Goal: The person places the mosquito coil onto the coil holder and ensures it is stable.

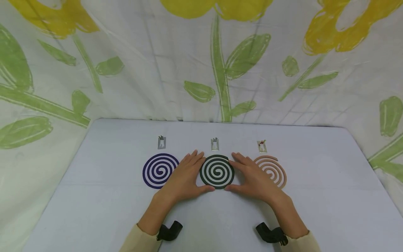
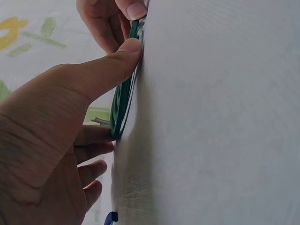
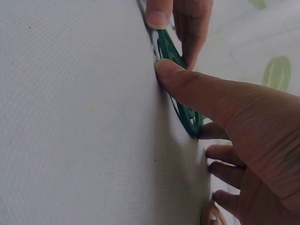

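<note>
A dark green mosquito coil (image 1: 217, 171) lies at the middle of the white table between both hands. My left hand (image 1: 184, 176) holds its left side, thumb at the near rim and index finger at the far left rim. On the opposite side my right hand (image 1: 256, 180) holds it the same way, thumb near and index finger farther back. In the left wrist view the green coil (image 2: 123, 101) shows edge-on, low over the tabletop. A purple coil (image 1: 161, 170) is partly covered by the left hand, and an orange-brown coil (image 1: 269, 174) by the right hand.
Behind the coils lie small metal coil stands in a row: left stand (image 1: 162, 147), middle stand (image 1: 214, 149) and right stand (image 1: 262, 151), the last with a red mark. A white curtain (image 1: 141, 87) with printed flowers hangs behind the table (image 1: 94, 203).
</note>
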